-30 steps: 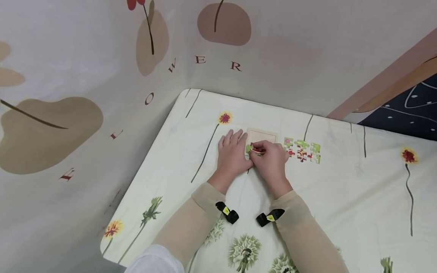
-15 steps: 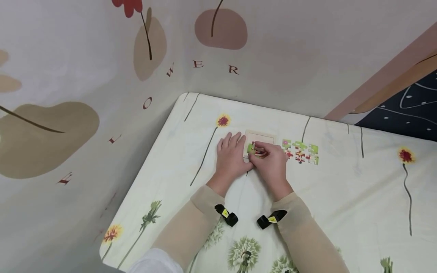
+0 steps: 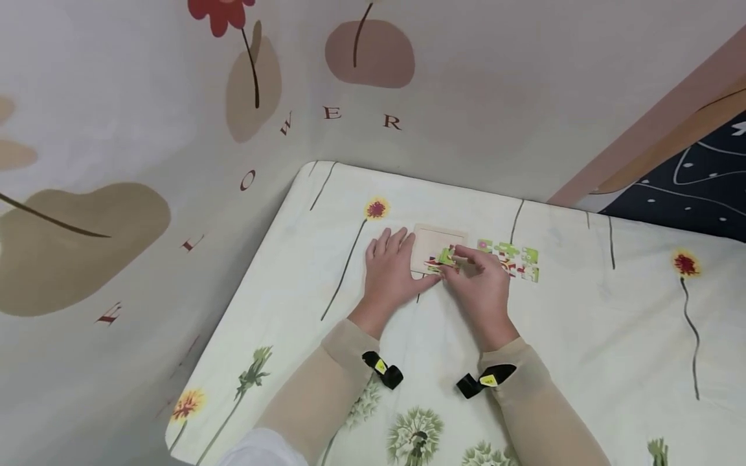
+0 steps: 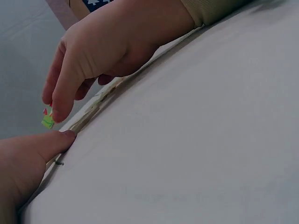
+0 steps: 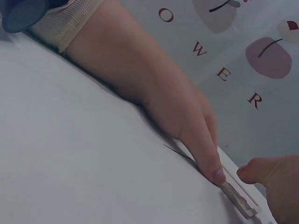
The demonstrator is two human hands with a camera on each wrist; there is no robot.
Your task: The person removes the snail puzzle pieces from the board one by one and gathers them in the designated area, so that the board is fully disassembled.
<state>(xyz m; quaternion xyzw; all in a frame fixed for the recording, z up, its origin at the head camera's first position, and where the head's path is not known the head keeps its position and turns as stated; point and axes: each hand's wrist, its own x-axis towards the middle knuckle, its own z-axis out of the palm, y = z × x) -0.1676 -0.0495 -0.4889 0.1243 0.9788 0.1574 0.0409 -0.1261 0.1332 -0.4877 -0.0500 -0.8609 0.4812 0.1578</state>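
Note:
A shallow wooden puzzle tray (image 3: 428,238) lies on the cloth. My left hand (image 3: 389,266) rests beside its left side, fingers straight and spread, with the thumb along the near edge; the right wrist view shows that thumb (image 5: 217,175) right at the tray's rim. Between thumb and fingers my right hand (image 3: 482,288) pinches a green jigsaw piece (image 3: 447,256) over the tray's near right part. In the left wrist view this piece (image 4: 47,122) hangs below the fingertips, above the tray. Another colourful jigsaw piece (image 3: 432,263) lies in the tray near its front edge.
Several loose jigsaw pieces (image 3: 529,255) lie in rows right of the tray, partly hidden by my right hand. A white flower-print cloth (image 3: 583,310) covers the table. Behind and to the left stands a fabric wall (image 3: 478,129) with printed letters.
My right hand has moved right over the tray and opened up the view of the green jigsaw piece in its fingers. The left hand stays beside the tray. The head view has shifted slightly.

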